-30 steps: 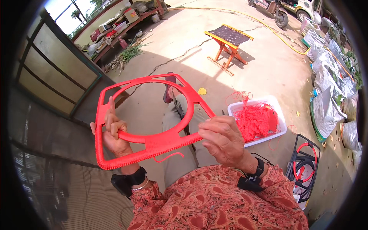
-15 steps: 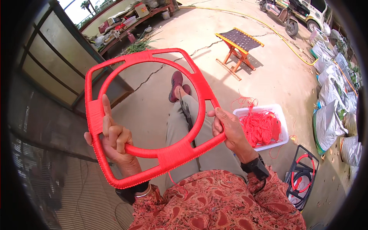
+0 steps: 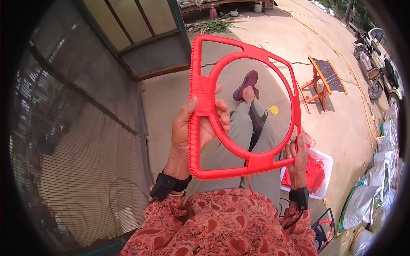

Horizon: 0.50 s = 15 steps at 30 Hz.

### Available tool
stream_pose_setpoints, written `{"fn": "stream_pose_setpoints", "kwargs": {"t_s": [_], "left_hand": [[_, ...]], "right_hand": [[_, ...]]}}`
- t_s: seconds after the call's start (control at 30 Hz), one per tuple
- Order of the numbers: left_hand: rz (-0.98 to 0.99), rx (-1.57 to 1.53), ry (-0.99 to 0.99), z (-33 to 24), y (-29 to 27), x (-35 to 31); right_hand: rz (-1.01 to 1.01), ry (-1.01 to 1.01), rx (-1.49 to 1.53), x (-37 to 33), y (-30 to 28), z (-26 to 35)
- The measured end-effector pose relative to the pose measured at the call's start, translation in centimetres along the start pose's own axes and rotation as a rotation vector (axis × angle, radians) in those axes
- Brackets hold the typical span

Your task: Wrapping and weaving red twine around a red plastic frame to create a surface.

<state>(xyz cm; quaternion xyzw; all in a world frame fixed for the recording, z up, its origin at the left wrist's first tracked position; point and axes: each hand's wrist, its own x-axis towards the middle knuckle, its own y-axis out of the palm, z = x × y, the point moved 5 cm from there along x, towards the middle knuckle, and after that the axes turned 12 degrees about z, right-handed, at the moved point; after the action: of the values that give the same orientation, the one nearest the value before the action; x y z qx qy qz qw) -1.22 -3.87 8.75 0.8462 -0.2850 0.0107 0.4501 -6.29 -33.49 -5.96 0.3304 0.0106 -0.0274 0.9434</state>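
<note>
A cord-wrapped frame (image 3: 202, 96), a rounded red square with a ring inside it, is held up over my lap. My left hand (image 3: 181, 134) grips its left side, thumb on the front and fingers reaching through the ring's opening. At the lower right corner, my right hand (image 3: 299, 160) has its fingers closed around the rail. A short loose red cord end (image 3: 250, 183) hangs from the frame's lower edge. To the right of my right hand stands a white plastic basin (image 3: 328, 164) with a tangle of red cord (image 3: 315, 174).
A folding stool (image 3: 326, 77) with a dark woven seat stands ahead on the right. Below the basin leans a black frame (image 3: 323, 230) with some red on it. White sacks (image 3: 363, 207) line the right edge. A door panel (image 3: 147, 55) and mesh screen (image 3: 77, 170) are on my left.
The view has swung left. The red frame is turned and tilted more on edge. My left hand's raised index finger has come down, and its thumb now presses on the frame's front.
</note>
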Motion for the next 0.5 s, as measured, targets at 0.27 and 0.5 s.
{"fn": "stream_pose_setpoints", "kwargs": {"t_s": [0.27,0.5], "left_hand": [[0.03,-0.097,0.0,0.1,-1.3,-1.4],[0.114,-0.118,-0.033,-0.7,-2.3,-2.1]], "right_hand": [[0.0,-0.015,-0.06,0.6,0.2,-0.8],[-0.013,0.05,-0.049,2.2,0.3,-1.8]]}}
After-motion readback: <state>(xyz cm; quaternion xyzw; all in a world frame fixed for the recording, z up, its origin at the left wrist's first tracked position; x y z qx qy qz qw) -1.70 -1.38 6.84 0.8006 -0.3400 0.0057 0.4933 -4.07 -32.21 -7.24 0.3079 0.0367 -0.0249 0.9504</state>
